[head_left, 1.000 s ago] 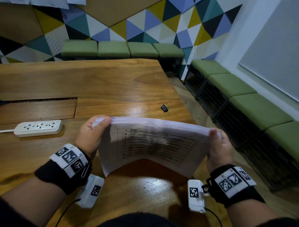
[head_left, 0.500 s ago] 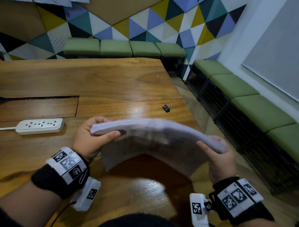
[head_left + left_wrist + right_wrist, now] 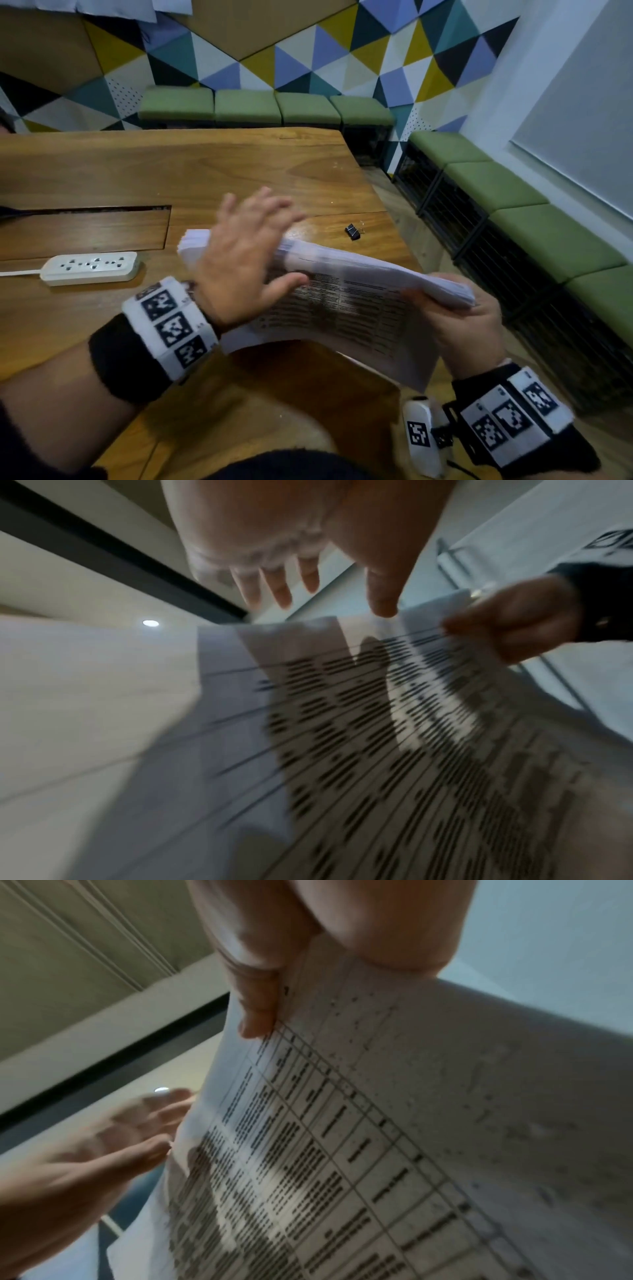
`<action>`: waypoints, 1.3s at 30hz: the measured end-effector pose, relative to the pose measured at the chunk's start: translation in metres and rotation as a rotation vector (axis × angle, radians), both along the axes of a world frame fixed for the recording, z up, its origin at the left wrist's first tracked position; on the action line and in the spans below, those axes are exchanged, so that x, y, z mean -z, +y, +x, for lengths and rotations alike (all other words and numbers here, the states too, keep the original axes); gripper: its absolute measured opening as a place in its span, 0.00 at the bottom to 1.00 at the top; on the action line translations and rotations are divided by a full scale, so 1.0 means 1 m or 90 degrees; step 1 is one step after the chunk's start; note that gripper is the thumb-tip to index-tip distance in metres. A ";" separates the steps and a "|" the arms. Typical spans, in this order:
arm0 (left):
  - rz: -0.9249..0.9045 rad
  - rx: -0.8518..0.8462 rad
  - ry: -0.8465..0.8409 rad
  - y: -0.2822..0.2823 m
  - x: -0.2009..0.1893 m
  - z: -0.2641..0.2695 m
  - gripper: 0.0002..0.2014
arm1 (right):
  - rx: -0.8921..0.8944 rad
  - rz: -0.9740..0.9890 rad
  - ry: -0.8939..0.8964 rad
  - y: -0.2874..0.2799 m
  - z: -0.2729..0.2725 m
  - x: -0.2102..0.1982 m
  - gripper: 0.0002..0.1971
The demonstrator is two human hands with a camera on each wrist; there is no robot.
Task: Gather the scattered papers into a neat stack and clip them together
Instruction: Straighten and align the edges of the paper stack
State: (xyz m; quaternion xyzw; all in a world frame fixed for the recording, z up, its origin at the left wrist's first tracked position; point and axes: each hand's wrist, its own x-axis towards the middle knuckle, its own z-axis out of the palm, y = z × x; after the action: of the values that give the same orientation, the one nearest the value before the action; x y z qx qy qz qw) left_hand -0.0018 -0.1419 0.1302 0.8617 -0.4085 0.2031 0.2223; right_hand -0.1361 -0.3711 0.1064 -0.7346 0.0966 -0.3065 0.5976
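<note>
A thick stack of printed papers hangs above the wooden table, tilted with its far edge up. My right hand grips the stack's right end, thumb on the printed face, as the right wrist view shows. My left hand is open with fingers spread, blurred, over the stack's left part; the left wrist view shows its fingers straight above the papers. A small black binder clip lies on the table beyond the stack.
A white power strip lies on the table at the left, by a recessed cable slot. Green benches run along the back wall and right wall. The table's right edge is close to my right hand.
My left hand has let go of the stack's left end and now is spread open over it. The right hand alone holds the papers, which have tipped flatter and shifted right.
</note>
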 end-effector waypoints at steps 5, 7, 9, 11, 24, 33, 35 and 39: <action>0.055 0.127 -0.006 -0.019 -0.013 -0.007 0.14 | -0.035 -0.041 -0.038 0.013 0.001 -0.032 0.17; 0.024 0.130 0.009 -0.018 -0.016 -0.006 0.14 | -0.038 -0.091 0.010 0.007 0.002 -0.040 0.15; -0.023 0.130 0.022 -0.015 -0.016 -0.006 0.15 | -0.046 -0.118 0.109 -0.008 0.003 -0.043 0.13; -0.093 0.096 0.091 -0.009 -0.016 0.001 0.17 | -0.077 -0.128 0.241 -0.026 0.002 -0.046 0.08; -0.493 0.043 0.225 -0.011 0.023 -0.007 0.07 | 0.066 0.193 -0.135 0.024 0.008 -0.042 0.15; -0.511 0.145 0.234 -0.014 0.012 -0.019 0.13 | 0.053 0.144 -0.061 0.023 0.010 -0.034 0.20; -0.511 0.154 0.236 -0.019 0.002 -0.021 0.14 | 0.066 0.152 -0.077 0.018 0.012 -0.038 0.24; -0.524 0.274 0.234 -0.026 -0.022 -0.022 0.26 | 0.062 0.138 -0.142 0.008 0.017 -0.053 0.10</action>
State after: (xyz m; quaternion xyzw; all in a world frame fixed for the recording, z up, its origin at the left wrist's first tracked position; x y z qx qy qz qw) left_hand -0.0243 -0.1684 0.1523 0.6200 -0.4172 0.1419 0.6491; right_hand -0.1196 -0.3632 0.1597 -0.6219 0.0977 -0.4027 0.6645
